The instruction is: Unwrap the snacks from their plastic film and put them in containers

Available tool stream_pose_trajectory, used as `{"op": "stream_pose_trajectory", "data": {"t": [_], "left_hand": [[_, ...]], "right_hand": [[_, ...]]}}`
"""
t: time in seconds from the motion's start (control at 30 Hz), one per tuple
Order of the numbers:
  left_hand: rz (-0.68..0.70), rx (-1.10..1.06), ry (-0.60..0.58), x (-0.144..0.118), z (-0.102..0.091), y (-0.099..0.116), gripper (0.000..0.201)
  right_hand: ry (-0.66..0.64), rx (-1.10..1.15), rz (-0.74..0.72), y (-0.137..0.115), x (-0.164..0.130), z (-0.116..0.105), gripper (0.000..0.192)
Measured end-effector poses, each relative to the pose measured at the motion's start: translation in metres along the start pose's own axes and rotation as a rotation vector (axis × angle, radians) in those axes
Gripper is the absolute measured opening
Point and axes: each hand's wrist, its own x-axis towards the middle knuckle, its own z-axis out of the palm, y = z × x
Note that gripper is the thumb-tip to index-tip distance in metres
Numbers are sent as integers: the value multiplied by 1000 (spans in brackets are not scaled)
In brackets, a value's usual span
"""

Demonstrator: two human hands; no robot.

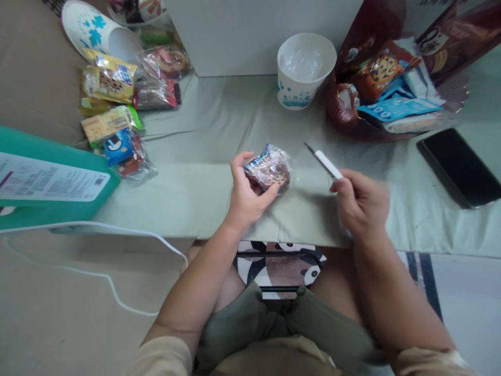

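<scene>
Between the thumb and fingers of my left hand (247, 196) is a wrapped snack packet (270, 166), with clear crinkled film, blue print and brown contents. My right hand (362, 201) is closed around a slim white-handled tool (327, 164). Its thin dark tip points up and left, towards the packet but apart from it. I cannot make out the exact kind of tool. Both hands are over the near part of the cloth-covered table (188, 193). Beyond them stands an upright paper cup (291, 94), white with blue print.
Several wrapped snacks (113, 83) lie at the left by a tipped paper cup (88, 31). A green box (47, 151) and white cable (144, 233) are nearer. At the right are a filled snack basket (340, 122) and a black phone (460, 164). A white box (250, 36) stands behind.
</scene>
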Motion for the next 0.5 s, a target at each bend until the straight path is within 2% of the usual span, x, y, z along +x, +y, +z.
{"op": "stream_pose_trajectory", "data": {"t": [0.1, 0.17, 0.33, 0.5], "left_hand": [[-14, 55, 2, -3, 2, 0, 71], [-15, 44, 9, -3, 3, 2, 68], [-89, -183, 75, 2, 1, 10, 72], [-203, -432, 262, 11, -7, 22, 75]], "right_hand": [[-119, 89, -55, -30, -4, 4, 30], [-152, 80, -70, -39, -4, 8, 30], [-265, 101, -43, -35, -2, 9, 35], [-373, 139, 48, -29, -7, -2, 35]]}}
